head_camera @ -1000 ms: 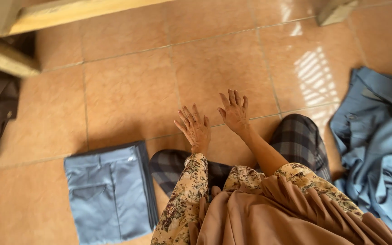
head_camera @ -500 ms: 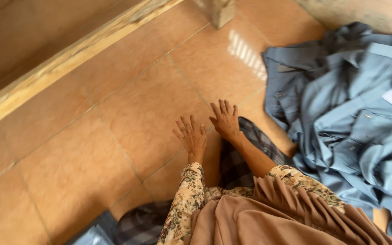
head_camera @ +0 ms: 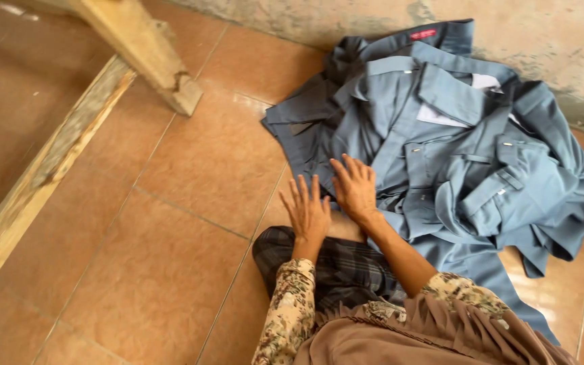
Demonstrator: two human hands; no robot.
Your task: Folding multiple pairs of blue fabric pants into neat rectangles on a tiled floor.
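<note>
Blue-grey uniform shirts (head_camera: 454, 155) lie heaped on the tiled floor (head_camera: 170, 257) at two o'clock, a small red rectangular label (head_camera: 423, 34) at twelve. Right hand (head_camera: 354, 188) rests on them, fingers spread; left hand (head_camera: 307, 213) hovers spread beside it, holding nothing

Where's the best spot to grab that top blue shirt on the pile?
Probably the blue shirt by its collar, reaching over from the near side where the right hand lies; the collar sits spread open and uppermost, clear of the crumpled folds.
</note>
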